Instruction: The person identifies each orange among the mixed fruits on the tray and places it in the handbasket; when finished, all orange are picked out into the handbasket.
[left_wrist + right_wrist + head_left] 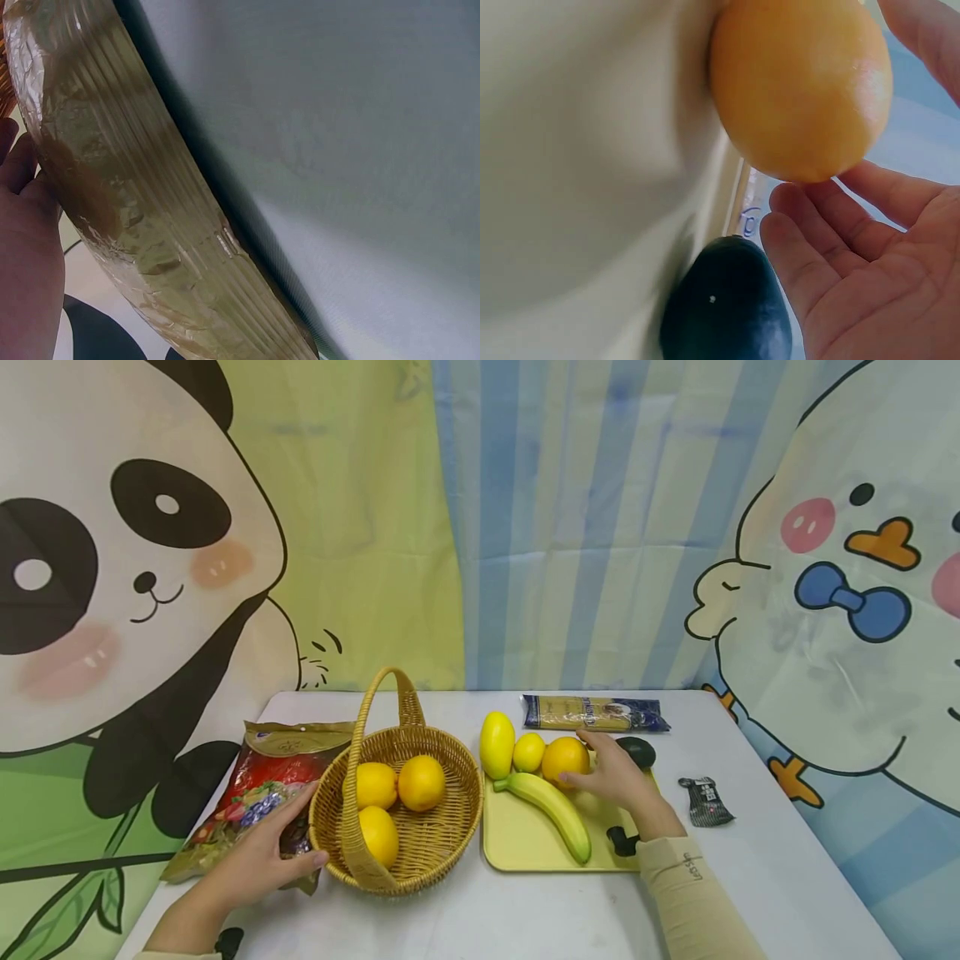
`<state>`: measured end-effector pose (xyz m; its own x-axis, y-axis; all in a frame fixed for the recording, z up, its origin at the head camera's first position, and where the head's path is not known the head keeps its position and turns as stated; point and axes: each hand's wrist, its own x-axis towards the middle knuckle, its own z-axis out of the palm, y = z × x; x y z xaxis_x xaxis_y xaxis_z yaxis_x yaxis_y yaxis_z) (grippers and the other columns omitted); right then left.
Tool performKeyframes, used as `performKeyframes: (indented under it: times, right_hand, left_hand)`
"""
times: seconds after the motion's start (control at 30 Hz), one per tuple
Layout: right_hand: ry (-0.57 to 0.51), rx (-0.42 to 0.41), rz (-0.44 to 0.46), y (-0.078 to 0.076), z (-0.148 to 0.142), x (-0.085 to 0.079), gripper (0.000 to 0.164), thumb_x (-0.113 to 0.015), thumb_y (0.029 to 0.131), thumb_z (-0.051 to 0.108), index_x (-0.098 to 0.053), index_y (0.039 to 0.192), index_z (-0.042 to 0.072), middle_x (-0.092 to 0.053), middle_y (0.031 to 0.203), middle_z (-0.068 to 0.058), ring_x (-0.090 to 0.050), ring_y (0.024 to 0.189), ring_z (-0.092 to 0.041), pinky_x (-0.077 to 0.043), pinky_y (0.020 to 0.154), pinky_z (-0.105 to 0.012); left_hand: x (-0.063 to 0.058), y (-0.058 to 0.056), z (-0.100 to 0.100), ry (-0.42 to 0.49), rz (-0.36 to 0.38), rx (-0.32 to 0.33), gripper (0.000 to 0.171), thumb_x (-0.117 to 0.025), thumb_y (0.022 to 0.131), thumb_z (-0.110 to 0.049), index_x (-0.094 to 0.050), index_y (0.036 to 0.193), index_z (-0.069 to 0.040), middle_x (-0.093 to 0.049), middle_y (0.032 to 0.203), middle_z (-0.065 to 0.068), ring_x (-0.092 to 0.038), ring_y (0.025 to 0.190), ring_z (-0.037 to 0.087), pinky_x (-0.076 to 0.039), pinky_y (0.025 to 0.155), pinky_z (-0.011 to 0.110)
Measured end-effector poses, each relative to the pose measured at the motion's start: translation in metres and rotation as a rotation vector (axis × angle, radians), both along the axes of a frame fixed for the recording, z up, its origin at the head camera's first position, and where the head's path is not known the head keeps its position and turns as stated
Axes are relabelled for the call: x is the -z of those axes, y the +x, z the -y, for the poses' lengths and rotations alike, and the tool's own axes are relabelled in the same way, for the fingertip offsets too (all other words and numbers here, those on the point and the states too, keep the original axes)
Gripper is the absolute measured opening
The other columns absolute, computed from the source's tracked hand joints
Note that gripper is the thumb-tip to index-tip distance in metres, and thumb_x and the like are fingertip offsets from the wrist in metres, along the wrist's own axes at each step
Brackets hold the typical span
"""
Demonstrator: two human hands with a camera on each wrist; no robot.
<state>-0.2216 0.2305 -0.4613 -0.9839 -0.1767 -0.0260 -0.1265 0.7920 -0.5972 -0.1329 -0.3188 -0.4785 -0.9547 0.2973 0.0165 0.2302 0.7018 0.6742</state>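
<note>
My right hand is at an orange on a yellow tray. In the right wrist view, fingers touch the orange's underside, while the thumb stands apart from it. A dark green avocado lies beside those fingers. Left of the orange are a lemon and a yellow mango-like fruit; a banana lies in front. My left hand rests with extended fingers against the left side of a wicker basket, which contains three oranges. Its fingertips are partly hidden in the left wrist view.
A shiny bag with fruit pictures lies left of the basket, partly behind my left hand. A long pasta packet lies behind the tray. To the right is a small black packet on the white table.
</note>
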Motion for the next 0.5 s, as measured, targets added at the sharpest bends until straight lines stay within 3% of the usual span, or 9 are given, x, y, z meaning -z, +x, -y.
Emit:
performKeyframes:
  times: [0.5]
  right_hand:
    - [0.021,0.033,-0.033,-0.002,0.005,0.017,0.099,-0.088,0.084,0.040,-0.037,0.160,0.002,-0.046,0.157,-0.029,-0.049,0.141,-0.047,-0.044,0.116,-0.063]
  left_hand:
    - [-0.002,0.001,-0.001,0.006,0.010,-0.006,0.104,-0.082,0.090,-0.039,-0.017,0.169,-0.028,-0.029,0.170,0.025,-0.029,0.150,0.061,-0.031,0.104,0.087]
